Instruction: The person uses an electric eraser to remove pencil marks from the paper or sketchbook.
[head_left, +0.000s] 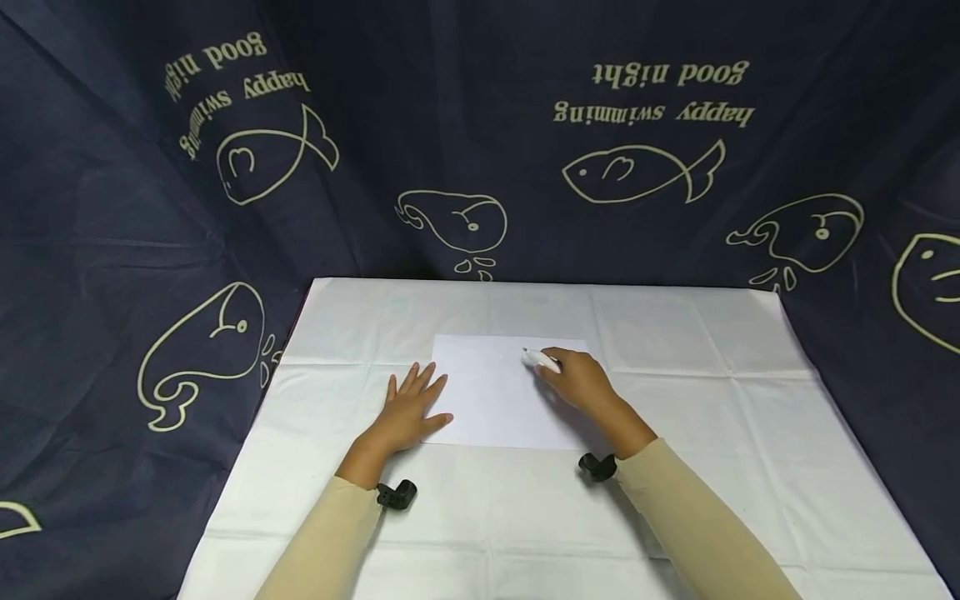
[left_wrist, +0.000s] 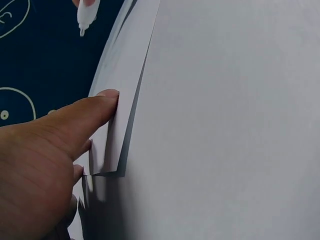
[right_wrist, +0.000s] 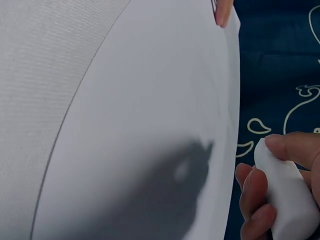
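A white sheet of paper [head_left: 487, 400] lies on the cloth-covered table. My left hand [head_left: 405, 417] rests flat with spread fingers at the sheet's left edge; in the left wrist view its thumb [left_wrist: 102, 102] presses on the paper near a corner. Over the sheet's upper right part, my right hand [head_left: 581, 383] holds a small white squeeze bottle [head_left: 536, 359] with a narrow tip. That tip points to the left and away from me. The right wrist view shows the thumb and curled fingers around the bottle's smooth body [right_wrist: 289, 200], with a shadow cast on the paper.
The white tablecloth [head_left: 675, 500] has fold creases and spreads around the paper on all sides. Behind and beside the table hangs a dark blue curtain [head_left: 525, 100] with fish and whale drawings. Each wrist wears a small black camera [head_left: 397, 495].
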